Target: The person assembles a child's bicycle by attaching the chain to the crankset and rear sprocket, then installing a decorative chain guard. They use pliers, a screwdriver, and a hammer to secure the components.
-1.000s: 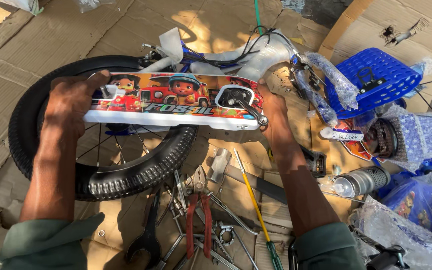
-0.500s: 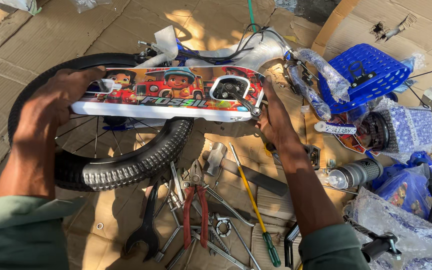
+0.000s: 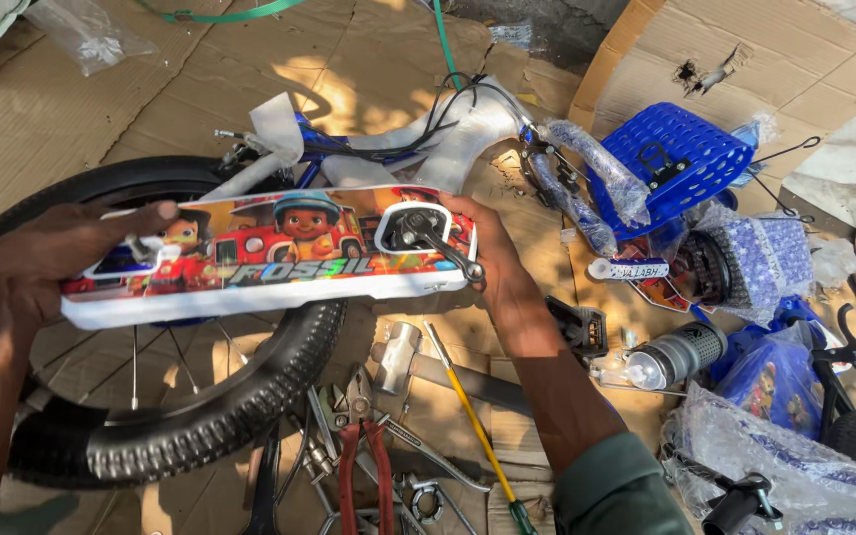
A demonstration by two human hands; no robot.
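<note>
Cartoon-printed chain guard (image 3: 269, 258) sits mid-frame over the rear wheel (image 3: 200, 416), gripped at its ends by left hand (image 3: 71, 243) and right hand (image 3: 492, 263); seating it around the crank (image 3: 438, 243) apparently needs careful alignment.

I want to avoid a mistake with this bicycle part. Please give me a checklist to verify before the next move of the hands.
1. Left hand grips the rear end of the chain guard: ok.
2. Right hand holds the front end by the crank: ok.
3. Crank passes through the guard's opening: ok.
4. Guard lies level over the rear wheel: ok, roughly.
5. Guard's mounting holes line up with the frame: cannot tell, hidden.
6. Pliers and screwdriver lie close on the cardboard: ok.
</note>
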